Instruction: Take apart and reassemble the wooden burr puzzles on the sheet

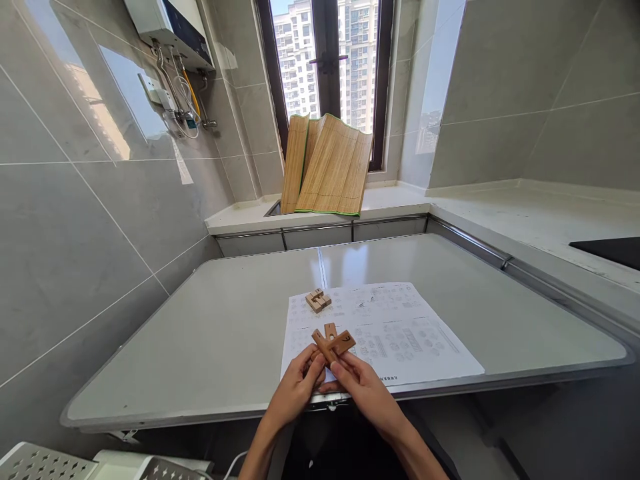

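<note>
Several brown wooden puzzle pieces (342, 343) cross one another between my hands, just above the table's front edge. Dark marks show on their faces, and one piece has a hole or notch. My left hand (301, 381) is closed on the pieces from the left, its thumb pressed to them. From the right, my right hand (361, 385) pinches the same pieces with thumb and fingers. The fingers partly hide the lower ends. Beyond them, a small assembled wooden block puzzle (319, 301) rests on a printed instruction sheet (430, 340).
The pale folding table (200, 347) has a seam down its middle. Behind it runs a white counter (395, 197) with folded bamboo mats (333, 167) leaning by the window. A water heater (170, 33) hangs on the left wall. White perforated racks (45, 461) stand at lower left.
</note>
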Demonstrator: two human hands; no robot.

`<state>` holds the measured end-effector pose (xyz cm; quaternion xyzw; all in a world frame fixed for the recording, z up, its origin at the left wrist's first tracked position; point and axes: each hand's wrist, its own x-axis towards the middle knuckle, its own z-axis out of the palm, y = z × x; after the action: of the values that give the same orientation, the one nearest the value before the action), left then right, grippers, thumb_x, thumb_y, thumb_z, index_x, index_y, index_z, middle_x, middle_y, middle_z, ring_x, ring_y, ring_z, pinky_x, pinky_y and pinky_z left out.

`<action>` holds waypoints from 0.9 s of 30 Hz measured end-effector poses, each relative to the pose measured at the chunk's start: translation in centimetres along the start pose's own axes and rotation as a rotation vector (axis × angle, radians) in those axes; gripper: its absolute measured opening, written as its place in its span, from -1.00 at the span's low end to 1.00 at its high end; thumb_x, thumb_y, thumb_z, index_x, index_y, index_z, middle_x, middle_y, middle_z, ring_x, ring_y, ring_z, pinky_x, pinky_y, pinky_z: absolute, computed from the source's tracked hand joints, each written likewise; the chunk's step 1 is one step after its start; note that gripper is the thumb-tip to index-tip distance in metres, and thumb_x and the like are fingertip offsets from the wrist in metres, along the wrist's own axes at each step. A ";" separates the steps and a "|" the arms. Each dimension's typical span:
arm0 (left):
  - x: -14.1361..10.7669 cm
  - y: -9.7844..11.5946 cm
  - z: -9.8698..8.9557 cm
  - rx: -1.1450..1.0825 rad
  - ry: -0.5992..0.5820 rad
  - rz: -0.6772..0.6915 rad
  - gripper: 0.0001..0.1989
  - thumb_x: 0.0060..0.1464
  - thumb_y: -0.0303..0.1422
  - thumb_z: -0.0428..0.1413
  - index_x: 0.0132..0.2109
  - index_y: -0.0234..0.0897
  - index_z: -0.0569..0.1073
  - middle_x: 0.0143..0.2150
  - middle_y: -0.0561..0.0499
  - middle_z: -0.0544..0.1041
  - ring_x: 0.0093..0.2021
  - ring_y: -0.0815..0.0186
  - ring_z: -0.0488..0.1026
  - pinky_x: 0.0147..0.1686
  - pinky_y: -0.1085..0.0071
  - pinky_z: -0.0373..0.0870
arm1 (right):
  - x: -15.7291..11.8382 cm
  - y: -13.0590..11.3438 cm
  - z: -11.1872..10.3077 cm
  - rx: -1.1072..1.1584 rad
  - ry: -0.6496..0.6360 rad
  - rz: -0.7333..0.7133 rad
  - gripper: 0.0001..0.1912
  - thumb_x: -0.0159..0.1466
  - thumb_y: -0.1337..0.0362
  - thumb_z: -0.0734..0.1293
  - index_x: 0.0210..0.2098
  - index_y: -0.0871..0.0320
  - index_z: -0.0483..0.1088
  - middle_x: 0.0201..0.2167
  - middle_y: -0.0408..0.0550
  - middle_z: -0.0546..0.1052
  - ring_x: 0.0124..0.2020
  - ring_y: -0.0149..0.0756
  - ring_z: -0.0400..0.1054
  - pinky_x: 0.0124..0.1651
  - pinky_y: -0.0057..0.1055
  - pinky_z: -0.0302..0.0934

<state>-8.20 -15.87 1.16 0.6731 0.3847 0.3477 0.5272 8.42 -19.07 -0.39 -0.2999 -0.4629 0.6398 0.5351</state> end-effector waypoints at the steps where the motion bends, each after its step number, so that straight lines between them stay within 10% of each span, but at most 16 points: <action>1: 0.1 -0.2 0.0 -0.011 0.037 -0.001 -0.59 0.33 0.02 -0.02 -0.11 -0.28 0.37 -0.50 0.20 0.11 -0.52 0.42 0.02 -0.50 0.48 0.04 | 0.0 -0.1 -0.4 -0.066 0.067 -0.011 -0.48 0.34 -0.10 0.34 0.16 0.06 0.45 0.03 0.02 0.57 -0.34 -0.23 0.53 -0.16 -0.19 0.46; 6: 0.6 -1.2 0.1 -0.034 0.274 0.042 -0.59 0.31 0.03 0.00 -0.28 -0.24 0.28 -0.51 0.21 0.06 -0.53 0.44 -0.03 -0.52 0.48 -0.02 | 0.2 0.3 -2.4 -0.465 0.463 -0.167 -0.54 0.39 -0.12 0.26 -0.05 0.12 0.49 -0.14 0.08 0.61 -0.34 -0.18 0.51 -0.28 -0.28 0.41; 16: 0.7 -0.9 0.3 -0.094 0.308 0.016 -0.56 0.28 0.08 -0.01 -0.23 -0.23 0.30 -0.50 0.19 0.18 -0.55 0.44 0.07 -0.54 0.51 0.09 | 1.2 2.2 -2.0 -1.151 0.330 -0.387 -0.59 0.31 0.21 0.36 0.15 -0.05 0.39 0.03 0.07 0.44 0.07 0.05 0.36 0.05 -0.01 0.38; 27: 0.7 -1.1 0.2 -0.116 0.291 0.018 -0.58 0.30 0.05 0.00 -0.26 -0.23 0.30 -0.51 0.20 0.20 -0.56 0.46 0.08 -0.55 0.52 0.10 | 1.2 2.2 -2.7 -1.141 0.271 -0.341 -0.81 0.28 0.19 0.40 -0.12 0.03 0.40 0.22 0.08 0.38 0.31 0.10 0.19 0.25 0.07 0.22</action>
<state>-7.90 -15.16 0.13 0.5875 0.4304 0.4679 0.5006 9.58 -17.15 -3.33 -0.5396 -0.7020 0.1527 0.4390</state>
